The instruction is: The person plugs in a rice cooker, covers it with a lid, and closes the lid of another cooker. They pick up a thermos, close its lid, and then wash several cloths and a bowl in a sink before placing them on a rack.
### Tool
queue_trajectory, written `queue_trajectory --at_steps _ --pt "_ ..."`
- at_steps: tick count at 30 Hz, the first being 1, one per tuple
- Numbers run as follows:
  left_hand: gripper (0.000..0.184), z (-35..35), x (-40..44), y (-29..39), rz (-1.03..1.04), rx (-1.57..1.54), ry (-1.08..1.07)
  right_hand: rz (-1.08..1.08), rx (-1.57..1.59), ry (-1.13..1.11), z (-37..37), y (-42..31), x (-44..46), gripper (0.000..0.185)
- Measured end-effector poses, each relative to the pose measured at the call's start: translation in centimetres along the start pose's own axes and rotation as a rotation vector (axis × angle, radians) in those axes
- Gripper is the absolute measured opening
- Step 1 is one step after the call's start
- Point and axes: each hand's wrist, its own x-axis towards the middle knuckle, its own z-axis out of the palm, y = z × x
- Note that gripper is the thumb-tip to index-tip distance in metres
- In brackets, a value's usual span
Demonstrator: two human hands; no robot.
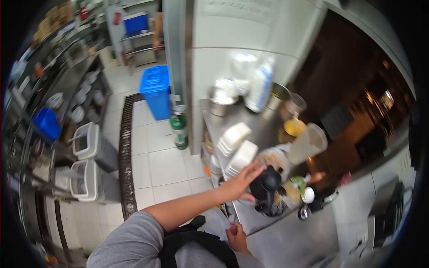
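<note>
"Where are your hands?"

"My left hand [239, 183] is open, fingers spread, up against the black container [269, 181], a smooth, rounded thing with a handle-like part. I can't tell whether I grip it or only touch it. My right hand [236, 236] is half curled in front of my apron; I can't tell whether it holds anything."

"And where's the black container?"

"Near the near edge of the steel bench [248, 218], by the seam with the next surface."

"What else is on there?"

"At the far left corner, a shiny metal pot [221, 108] heaped with something white. Right of it, a glossy white plastic bag [260, 85] with blue print. Along the left edge, two stacks of white, square-sided boxes [234, 137]. Toward the right edge, a tall translucent tub [307, 144], its wall sloping, and a yellow mass [295, 127] beside it, too blurred to name."
</note>
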Motion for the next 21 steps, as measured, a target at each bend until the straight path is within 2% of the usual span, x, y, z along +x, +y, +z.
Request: queue_trajectory --at_steps 2,5,10,12,15,17,18,19,21 --pt "0.099 -1.6 -3.1 0.4 -0.096 -0.028 0.006 -0.052 -0.055 -0.28 1.4 -0.6 1.3 0.034" --pt "0.09 -5.4 -9.6 -0.7 -0.219 0.005 -0.043 -0.121 -0.077 -0.481 4.5 -3.3 5.0 0.032" --pt "0.079 -14.4 -25.9 -4.6 -0.616 0.245 -0.022 -0.223 -0.112 -0.658 12.7 -8.7 11.7 0.029" --pt "0.076 -18.5 -32.0 -5.4 -0.863 0.28 0.01 -0.219 -0.179 -0.722 17.2 -8.7 14.5 0.029" --pt "0.074 -23.1 -40.3 -8.2 -0.962 0.389 0.218 -0.129 -0.373 -0.829 24.5 -5.8 19.7 0.029" --pt "0.068 -27.6 -43.3 -9.5 -1.061 0.368 0.275 -0.095 -0.554 -0.843 28.1 0.7 23.3 0.03" --pt "0.066 -30.1 -43.9 -9.9 -1.047 0.418 0.285 0.022 -0.331 -0.832 29.5 14.1 25.6 0.035" --pt "0.063 -32.8 -44.3 -10.6 -1.026 0.479 0.295 0.007 -0.687 -0.928 28.8 12.6 27.6 0.035" --pt "0.059 -38.1 -44.7 -12.3 -0.999 0.495 0.362 0.149 -0.962 -1.066 28.7 10.4 30.9 0.035"
